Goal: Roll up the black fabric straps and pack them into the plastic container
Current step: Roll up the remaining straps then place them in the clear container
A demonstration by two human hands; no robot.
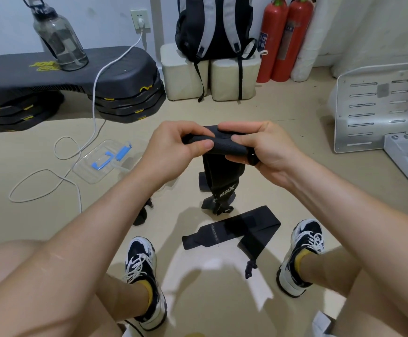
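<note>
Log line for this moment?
phase: rolling | left hand, right hand: pinch black strap roll, tail hanging | second strap: unrolled on floor | plastic container: on floor

Illumination was bright, even and diffuse, originating overhead. The forearms cast soft, broad shadows on the floor [295, 110], falling around the loose strap [232, 229]. A pale, washed-out patch of floor lay between the shoes [142, 271]. Mild sheen showed on the fire extinguishers [283, 40] and along the forearms. Focus was sharp at centre: the weave of the black strap [222, 147] pinched by the left hand [173, 144] and right hand [263, 147] was legible. Wide-angle distortion bowed the edges, and the water bottle [59, 37] leaned inward. The metal panel [368, 110] smeared into blur at the right border.
</note>
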